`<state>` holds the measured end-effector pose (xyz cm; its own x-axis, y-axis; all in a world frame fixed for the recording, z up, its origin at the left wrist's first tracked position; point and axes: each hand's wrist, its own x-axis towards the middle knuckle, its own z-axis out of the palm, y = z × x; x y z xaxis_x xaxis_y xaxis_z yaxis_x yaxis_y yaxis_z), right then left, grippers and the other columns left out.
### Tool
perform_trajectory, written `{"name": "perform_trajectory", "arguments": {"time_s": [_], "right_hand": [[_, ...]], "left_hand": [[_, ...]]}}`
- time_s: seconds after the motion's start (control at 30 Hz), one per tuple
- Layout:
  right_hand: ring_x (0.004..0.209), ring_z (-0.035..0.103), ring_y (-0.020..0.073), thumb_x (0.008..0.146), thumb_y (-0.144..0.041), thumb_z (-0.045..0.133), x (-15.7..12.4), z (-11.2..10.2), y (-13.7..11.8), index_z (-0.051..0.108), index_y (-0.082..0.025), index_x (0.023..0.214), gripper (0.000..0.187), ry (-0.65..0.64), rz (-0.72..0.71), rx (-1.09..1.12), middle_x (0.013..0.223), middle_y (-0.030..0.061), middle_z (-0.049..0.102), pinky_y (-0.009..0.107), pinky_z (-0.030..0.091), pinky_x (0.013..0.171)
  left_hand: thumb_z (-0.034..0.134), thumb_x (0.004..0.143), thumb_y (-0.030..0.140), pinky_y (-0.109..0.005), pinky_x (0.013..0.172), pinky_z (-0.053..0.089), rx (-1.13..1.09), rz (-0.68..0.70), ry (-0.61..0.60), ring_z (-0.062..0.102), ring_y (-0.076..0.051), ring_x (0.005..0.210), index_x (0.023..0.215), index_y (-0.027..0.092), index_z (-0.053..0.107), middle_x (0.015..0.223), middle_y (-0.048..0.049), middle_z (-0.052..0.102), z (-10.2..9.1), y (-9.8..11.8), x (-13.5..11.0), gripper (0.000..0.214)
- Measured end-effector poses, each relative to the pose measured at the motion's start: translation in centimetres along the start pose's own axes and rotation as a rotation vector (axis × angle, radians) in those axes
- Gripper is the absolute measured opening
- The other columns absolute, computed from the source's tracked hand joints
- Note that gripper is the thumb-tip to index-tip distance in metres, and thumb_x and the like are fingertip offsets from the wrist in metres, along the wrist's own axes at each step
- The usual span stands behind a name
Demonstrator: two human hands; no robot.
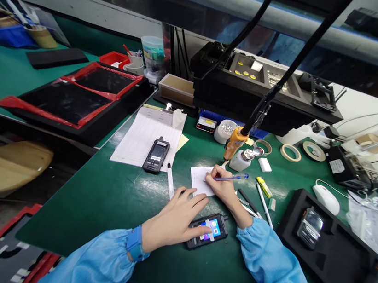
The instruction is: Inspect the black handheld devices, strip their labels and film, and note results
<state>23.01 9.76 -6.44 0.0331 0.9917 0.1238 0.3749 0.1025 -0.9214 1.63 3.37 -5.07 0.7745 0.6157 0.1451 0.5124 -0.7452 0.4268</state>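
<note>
Head view: your left hand [173,218] lies flat with fingers spread, covering the left end of the black handheld [211,230]. It sits face up at the front of the green worktop [115,197], screen lit blue with a pale strip across it.

Your right hand [220,185] is closed on a blue pen [233,177], tip on the white slip [199,180] just beyond the handheld.

A second handheld [156,155], screen dark, lies on the printed form [141,135] to the left. A white marker [170,181] lies just in front of it. The black foam tray [336,267] on the right holds another unit [309,226].
</note>
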Motion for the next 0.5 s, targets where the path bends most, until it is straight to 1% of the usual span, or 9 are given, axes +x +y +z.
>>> {"name": "perform_trajectory", "arguments": {"time_s": [0.1, 0.23, 0.33, 0.4, 0.43, 0.5], "right_hand": [[0.055, 0.032, 0.0112, 0.068, -0.038, 0.063, 0.3, 0.0, 0.4, 0.036, -0.027, 0.056, 0.031, 0.002, 0.026, 0.084, 0.053, -0.0069, 0.037, 0.029, 0.029, 0.058], [0.055, 0.036, 0.0117, 0.068, -0.037, 0.058, 0.3, 0.1, 0.7, 0.033, -0.028, 0.058, 0.029, 0.048, 0.054, 0.144, 0.054, -0.0055, 0.041, 0.027, 0.031, 0.056], [0.056, 0.037, 0.0115, 0.07, -0.034, 0.059, -0.8, 0.5, 0.2, 0.035, -0.027, 0.057, 0.028, 0.108, 0.083, 0.135, 0.053, -0.0057, 0.04, 0.026, 0.032, 0.054], [0.057, 0.04, 0.0117, 0.074, -0.032, 0.063, -1.8, 0.7, -0.1, 0.04, -0.026, 0.059, 0.028, 0.165, 0.115, 0.104, 0.055, -0.0054, 0.044, 0.026, 0.034, 0.054], [0.058, 0.042, 0.0118, 0.077, -0.033, 0.067, -2.3, 0.7, -0.2, 0.041, -0.026, 0.06, 0.032, 0.174, 0.131, 0.094, 0.056, -0.0055, 0.046, 0.026, 0.036, 0.054], [0.061, 0.044, 0.0121, 0.086, -0.035, 0.071, -3.3, 0.4, -0.1, 0.043, -0.025, 0.064, 0.037, 0.168, 0.127, 0.115, 0.059, -0.0059, 0.048, 0.026, 0.038, 0.056]], "left_hand": [[0.041, 0.112, 0.078, -0.056, 0.118, 0.048, 0.011, -0.006, 0.003, 0.061, -0.038, 0.139, 0.148, 0.016, 0.066, 0.155, -0.017, 0.068, -0.2, 0.0, 0.0, 0.077], [0.045, 0.113, 0.075, -0.057, 0.116, 0.049, 0.019, 0.021, -0.001, 0.061, -0.039, 0.14, 0.153, 0.016, 0.063, 0.152, -0.0179, 0.07, 0.1, -0.2, -0.1, 0.074], [0.042, 0.114, 0.073, -0.057, 0.113, 0.05, 0.046, 0.061, 0.064, 0.062, -0.041, 0.138, 0.154, 0.017, 0.063, 0.148, -0.0191, 0.072, 0.9, -0.6, -0.9, 0.072], [0.038, 0.116, 0.068, -0.058, 0.11, 0.05, 0.077, 0.082, 0.114, 0.064, -0.041, 0.135, 0.152, 0.017, 0.064, 0.149, -0.019, 0.073, 1.6, -1.5, -1.7, 0.068], [0.037, 0.117, 0.065, -0.058, 0.108, 0.05, 0.093, 0.104, 0.122, 0.065, -0.042, 0.135, 0.153, 0.016, 0.063, 0.15, -0.0187, 0.073, 1.9, -2.3, -2.0, 0.066], [0.041, 0.116, 0.061, -0.057, 0.107, 0.05, 0.125, 0.132, 0.11, 0.065, -0.042, 0.137, 0.159, 0.019, 0.059, 0.151, -0.0163, 0.074, 2.7, -4.1, -2.4, 0.063]]}}
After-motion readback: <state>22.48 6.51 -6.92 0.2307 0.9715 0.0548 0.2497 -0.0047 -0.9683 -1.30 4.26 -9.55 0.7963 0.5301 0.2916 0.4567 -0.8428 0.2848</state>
